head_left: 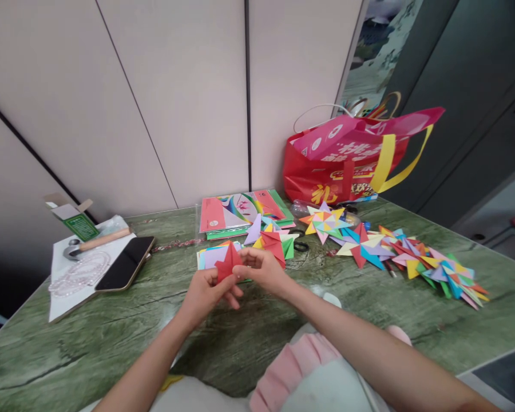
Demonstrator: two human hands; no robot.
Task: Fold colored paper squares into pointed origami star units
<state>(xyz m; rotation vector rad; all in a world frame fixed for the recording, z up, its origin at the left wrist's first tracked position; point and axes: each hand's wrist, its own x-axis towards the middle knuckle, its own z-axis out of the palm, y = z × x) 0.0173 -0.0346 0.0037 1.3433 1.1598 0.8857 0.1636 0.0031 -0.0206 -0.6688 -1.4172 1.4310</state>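
Observation:
A piece of folded red origami paper (229, 262) is held up between both hands, its pointed tip upward. My left hand (210, 290) pinches its lower left part, with the thumb across the front. On its right edge, the thumb and fingertips of my right hand (260, 268) close on the paper. Just behind my hands lies a stack of coloured paper sheets (206, 260), partly covered by them. Beside it are several folded paper pieces (271, 243) in red, yellow, purple and green.
Black-handled scissors (301, 246) and several multicoloured paper stars (360, 246) lie to the right. Behind stands a red gift bag (317, 171). Packs of coloured paper (240, 212) lie at the back. Leftward are a phone (126, 264), a hammer (100, 240) and a green box (80, 224).

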